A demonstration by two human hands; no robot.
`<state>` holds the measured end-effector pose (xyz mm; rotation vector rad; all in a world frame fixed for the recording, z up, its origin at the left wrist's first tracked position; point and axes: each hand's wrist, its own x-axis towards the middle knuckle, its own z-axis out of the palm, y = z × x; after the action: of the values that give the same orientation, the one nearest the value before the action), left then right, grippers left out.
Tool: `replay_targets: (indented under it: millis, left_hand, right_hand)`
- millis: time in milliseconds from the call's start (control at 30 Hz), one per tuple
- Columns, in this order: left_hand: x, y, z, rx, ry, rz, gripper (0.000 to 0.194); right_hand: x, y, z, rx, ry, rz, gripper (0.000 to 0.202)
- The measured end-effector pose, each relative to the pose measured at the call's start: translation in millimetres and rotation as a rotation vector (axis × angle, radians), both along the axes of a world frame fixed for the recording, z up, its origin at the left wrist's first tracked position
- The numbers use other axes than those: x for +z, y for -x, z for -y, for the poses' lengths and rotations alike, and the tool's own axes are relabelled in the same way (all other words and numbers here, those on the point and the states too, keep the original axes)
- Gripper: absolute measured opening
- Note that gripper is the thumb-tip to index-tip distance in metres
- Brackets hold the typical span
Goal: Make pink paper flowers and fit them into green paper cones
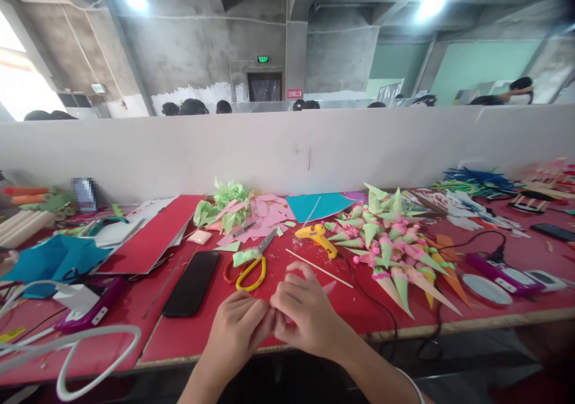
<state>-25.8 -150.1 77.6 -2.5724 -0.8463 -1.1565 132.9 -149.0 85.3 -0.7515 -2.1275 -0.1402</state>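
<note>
At the bottom center of the frame, our left hand [240, 321] and right hand [309, 309] meet at the fingertips, both with fingers curled narrow; a small pale pink bit [288, 319] shows beneath the right fingers, but we cannot tell which hand grips it. They are above the near edge of the red table [179, 339]. Left of center, we have a black phone [192, 284] lying flat, and between it and our hands, a pair of scissors [260, 251] with red and yellow handles. Just beyond our right hand lies a thin stick [320, 268], with a yellow glue gun [317, 235] behind it. Right of center, we see a heap of green and pink paper cones [398, 236]. Farther back lie pink paper scraps [269, 212], crumpled green paper [231, 196] and a blue sheet [321, 205], before a pale partition [269, 146] spanning the frame.
</note>
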Motion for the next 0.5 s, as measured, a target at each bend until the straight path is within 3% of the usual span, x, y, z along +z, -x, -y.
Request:
replay_targets:
  millis: [100,233,367,500]
  left_hand:
    - [8.1,-3,-6,-0.081,-0.02,-0.056,0.026]
    - [21.6,-4,-10,-0.102,-0.057,0.024,0.027]
    - [33.9,18,-7,0.017,-0.055,0.11,0.028]
    - [39.9,43,-5,0.179,-0.04,0.126,0.024]
  right_hand:
    - [1.7,-2,-2,0.046,-0.007,-0.058,0.01]
    - [4.4,-17,-7,-0.002,-0.009,-0.122,0.013]
    - [1.8,-58,-15,-0.023,0.012,-0.061,0.016]
    - [1.4,-97,-19,-0.268,0.135,-0.078,0.018]
